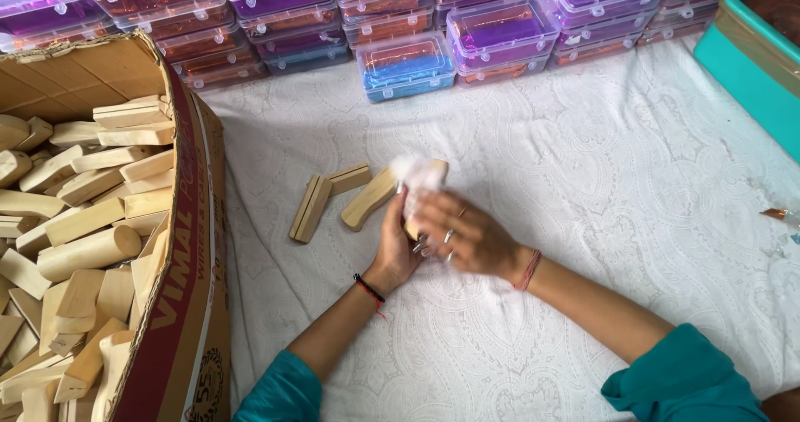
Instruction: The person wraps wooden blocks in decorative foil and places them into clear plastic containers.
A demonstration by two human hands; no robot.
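Observation:
My left hand (393, 247) grips a pale wooden block (435, 170) from below, holding it over the white cloth (583, 180). My right hand (465, 237) presses a small white rag (417, 176) against that block; the motion is blurred. Just left of my hands lie loose wooden pieces: one angled block (367, 199), a flat slat (350, 177) and a pair of slats side by side (309, 209). Both sleeves are teal.
A large cardboard box (179, 247) full of several similar wooden blocks fills the left side. Stacked clear plastic cases (406, 66) with purple, orange and blue contents line the far edge. A teal tub (742, 55) sits at the upper right.

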